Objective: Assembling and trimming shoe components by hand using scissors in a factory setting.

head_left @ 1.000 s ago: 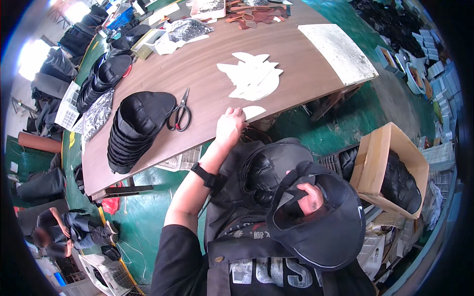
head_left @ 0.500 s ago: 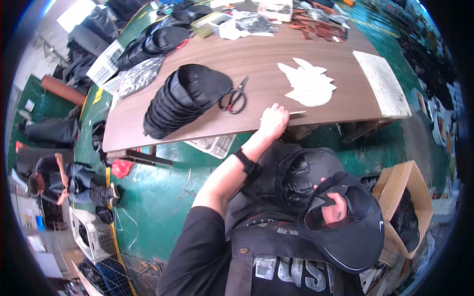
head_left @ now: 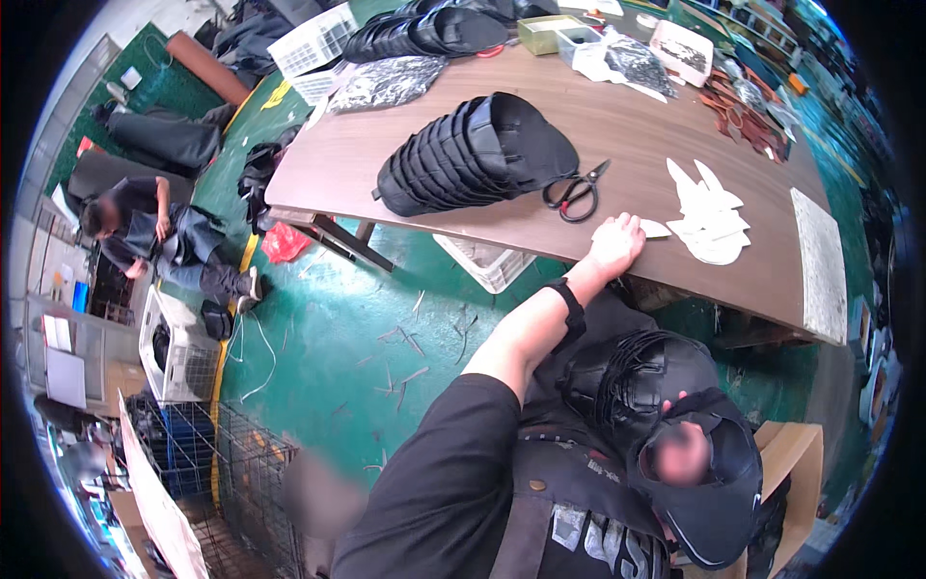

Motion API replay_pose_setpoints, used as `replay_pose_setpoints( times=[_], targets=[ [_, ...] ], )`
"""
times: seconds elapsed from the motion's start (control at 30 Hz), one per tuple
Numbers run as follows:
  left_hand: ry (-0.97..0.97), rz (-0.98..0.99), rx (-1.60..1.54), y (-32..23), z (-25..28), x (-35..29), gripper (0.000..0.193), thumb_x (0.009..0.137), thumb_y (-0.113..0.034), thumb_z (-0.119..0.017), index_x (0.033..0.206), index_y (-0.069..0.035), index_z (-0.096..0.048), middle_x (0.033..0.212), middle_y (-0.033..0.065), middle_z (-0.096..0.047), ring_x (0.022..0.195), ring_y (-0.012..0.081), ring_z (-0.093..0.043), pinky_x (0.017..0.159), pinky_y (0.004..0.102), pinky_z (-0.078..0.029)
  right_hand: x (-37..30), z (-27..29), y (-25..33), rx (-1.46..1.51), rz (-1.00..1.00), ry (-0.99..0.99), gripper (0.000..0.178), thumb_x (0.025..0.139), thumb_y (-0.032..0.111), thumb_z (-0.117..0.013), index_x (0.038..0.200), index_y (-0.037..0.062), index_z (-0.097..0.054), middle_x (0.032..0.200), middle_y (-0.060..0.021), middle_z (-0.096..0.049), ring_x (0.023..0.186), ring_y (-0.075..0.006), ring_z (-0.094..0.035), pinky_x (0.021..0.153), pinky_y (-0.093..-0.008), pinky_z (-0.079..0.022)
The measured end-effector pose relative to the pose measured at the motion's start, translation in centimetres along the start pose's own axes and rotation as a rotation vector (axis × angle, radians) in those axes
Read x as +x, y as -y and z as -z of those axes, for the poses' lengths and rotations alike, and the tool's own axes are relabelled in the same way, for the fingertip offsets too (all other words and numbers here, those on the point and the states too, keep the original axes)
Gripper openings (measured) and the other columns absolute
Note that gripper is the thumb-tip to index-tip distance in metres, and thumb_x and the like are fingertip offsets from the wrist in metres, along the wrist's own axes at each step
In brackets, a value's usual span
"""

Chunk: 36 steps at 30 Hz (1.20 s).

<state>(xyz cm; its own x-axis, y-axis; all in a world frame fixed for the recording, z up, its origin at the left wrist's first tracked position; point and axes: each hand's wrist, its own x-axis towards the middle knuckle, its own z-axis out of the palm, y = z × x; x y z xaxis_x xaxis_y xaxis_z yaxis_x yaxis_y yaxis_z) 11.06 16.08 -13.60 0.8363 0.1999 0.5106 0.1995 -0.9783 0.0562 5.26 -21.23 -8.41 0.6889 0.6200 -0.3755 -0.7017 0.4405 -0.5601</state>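
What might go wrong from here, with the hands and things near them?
The white piece under the left hand lies near the edge of the table, so it might slip off. The scissors lie close by, so their blades might nick the fingers. The black cap around the right hand is off the table and might drop.

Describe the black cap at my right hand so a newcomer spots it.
From the brown table, look to the picture's lower right. There, beside a nested black stack, is the black cap. Unlike that stack, it has the right hand showing in its opening.
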Motion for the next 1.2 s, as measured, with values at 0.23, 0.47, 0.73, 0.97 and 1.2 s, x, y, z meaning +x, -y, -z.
replay_pose_setpoints(
  times=[0.23, 0.47, 0.73, 0.97, 1.2],
  targets=[
    [0.119, 0.118, 0.029, 0.4, -0.6, 0.9, 0.016, 0.077, -0.014, -0.053, 0.081, -0.004, -0.065, 0.091, 0.0108, -0.057, 0.091, 0.0258, -0.053, 0.071, 0.0410, -0.043, 0.9, -0.4, -0.4, -0.039, -0.060, 0.012, 0.051, 0.081, 0.000, -0.046, 0.132, -0.0001, -0.046, 0.136, -0.0148, -0.048, 0.125, -0.0307, -0.046, 0.106, -0.0403, -0.036],
    [0.048, 0.310, -0.150, 1.1, -2.0, -0.2, 0.014, 0.075, -0.015, -0.056, 0.079, -0.008, -0.068, 0.092, 0.0062, -0.059, 0.096, 0.0229, -0.054, 0.076, 0.0378, -0.045, 2.5, -1.0, -0.7, -0.099, -0.131, 0.045, 0.052, 0.081, -0.001, -0.046, 0.133, 0.0006, -0.045, 0.136, -0.0144, -0.048, 0.124, -0.0303, -0.047, 0.106, -0.0397, -0.037],
    [0.109, 0.252, -0.160, 0.2, 0.1, 1.5, 0.012, 0.071, -0.011, -0.060, 0.076, -0.005, -0.069, 0.089, 0.0093, -0.061, 0.090, 0.0247, -0.058, 0.071, 0.0360, -0.051, 3.4, -1.5, -0.7, -0.143, -0.145, 0.039, 0.053, 0.080, -0.001, -0.046, 0.134, 0.0015, -0.044, 0.136, -0.0140, -0.048, 0.124, -0.0299, -0.047, 0.105, -0.0389, -0.038],
    [0.097, 0.184, -0.109, 0.4, 0.0, 1.7, 0.011, 0.073, -0.012, -0.060, 0.077, -0.004, -0.068, 0.088, 0.0098, -0.061, 0.088, 0.0260, -0.059, 0.069, 0.0368, -0.052, 3.4, -1.6, -0.4, -0.151, -0.155, 0.043, 0.055, 0.080, -0.002, -0.046, 0.135, 0.0022, -0.044, 0.136, -0.0136, -0.048, 0.123, -0.0295, -0.047, 0.105, -0.0383, -0.039],
    [0.002, 0.093, -0.093, 0.5, 0.3, 0.5, 0.012, 0.075, -0.017, -0.058, 0.079, -0.007, -0.064, 0.083, 0.0086, -0.059, 0.085, 0.0256, -0.058, 0.067, 0.0357, -0.052, 2.9, -1.8, -0.4, -0.139, -0.166, 0.045, 0.056, 0.080, -0.002, -0.046, 0.136, 0.0030, -0.043, 0.136, -0.0133, -0.048, 0.123, -0.0292, -0.048, 0.104, -0.0377, -0.040]
  ],
)
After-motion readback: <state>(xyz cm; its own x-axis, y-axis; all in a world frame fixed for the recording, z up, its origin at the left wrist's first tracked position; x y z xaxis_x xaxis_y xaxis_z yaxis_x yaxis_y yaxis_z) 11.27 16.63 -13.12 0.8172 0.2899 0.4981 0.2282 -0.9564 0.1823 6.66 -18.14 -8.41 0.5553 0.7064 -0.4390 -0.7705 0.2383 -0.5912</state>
